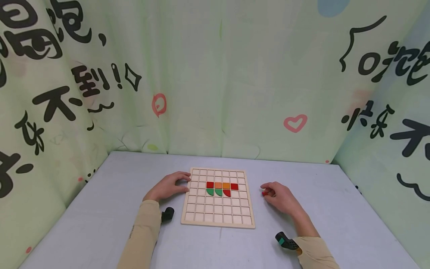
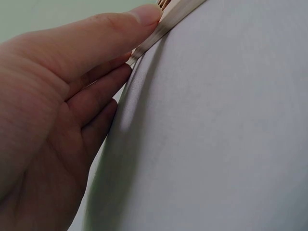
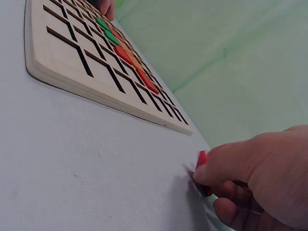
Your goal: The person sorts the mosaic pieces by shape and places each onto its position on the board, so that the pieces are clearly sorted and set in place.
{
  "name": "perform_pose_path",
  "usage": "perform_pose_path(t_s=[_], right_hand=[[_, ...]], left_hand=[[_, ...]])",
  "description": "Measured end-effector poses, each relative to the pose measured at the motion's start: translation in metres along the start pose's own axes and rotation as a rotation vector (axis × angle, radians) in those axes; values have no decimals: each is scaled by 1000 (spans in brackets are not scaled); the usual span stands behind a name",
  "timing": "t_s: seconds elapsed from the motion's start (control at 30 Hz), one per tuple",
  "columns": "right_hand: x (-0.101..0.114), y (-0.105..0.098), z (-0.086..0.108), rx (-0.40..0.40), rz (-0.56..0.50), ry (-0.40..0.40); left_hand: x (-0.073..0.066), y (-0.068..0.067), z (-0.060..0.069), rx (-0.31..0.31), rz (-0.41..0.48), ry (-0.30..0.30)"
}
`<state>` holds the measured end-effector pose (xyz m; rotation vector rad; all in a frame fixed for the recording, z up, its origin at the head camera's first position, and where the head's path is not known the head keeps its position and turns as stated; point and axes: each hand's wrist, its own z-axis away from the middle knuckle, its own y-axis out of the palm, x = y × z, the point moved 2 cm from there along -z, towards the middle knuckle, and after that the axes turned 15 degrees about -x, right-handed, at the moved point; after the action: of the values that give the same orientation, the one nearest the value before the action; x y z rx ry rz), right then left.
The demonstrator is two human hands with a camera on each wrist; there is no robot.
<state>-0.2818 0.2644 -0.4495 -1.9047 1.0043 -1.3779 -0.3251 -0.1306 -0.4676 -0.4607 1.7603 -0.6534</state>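
A wooden grid board (image 1: 218, 225) lies flat on the table. One row of its cells holds a red square (image 1: 209, 185), two orange squares (image 1: 218, 185) and another red square (image 1: 234, 186). Below them sit two green quarter-round pieces (image 1: 209, 191) and a red quarter-round piece (image 1: 226, 192). My left hand (image 1: 169, 186) touches the board's left edge with thumb and fingertips, fingers fairly straight. To the right of the board, my right hand (image 1: 281, 197) pinches a small red piece (image 3: 201, 158) between thumb and finger, close above the tabletop. Its full shape is hidden by the fingers.
The white table (image 1: 100, 216) runs back to a printed curtain (image 1: 235, 93) with dark lettering, which also closes off both sides. Black wrist cameras (image 1: 168, 214) sit by both sleeves.
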Motion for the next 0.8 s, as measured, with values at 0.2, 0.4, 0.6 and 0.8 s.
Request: perform_pose_path(t_s=[0.2,0.4,0.6,0.8], right_hand=[[0,0,2,47,-23,-36],[-2,1,2,44,14,-65],[-2,3,1,28,9,-34],[-1,2,1,41,5,-75]], left_hand=[[0,0,0,1,0,9],[1,0,0,0,-2,3],[1,0,0,1,-4,-3],[1,0,-1,5,-17,-2]])
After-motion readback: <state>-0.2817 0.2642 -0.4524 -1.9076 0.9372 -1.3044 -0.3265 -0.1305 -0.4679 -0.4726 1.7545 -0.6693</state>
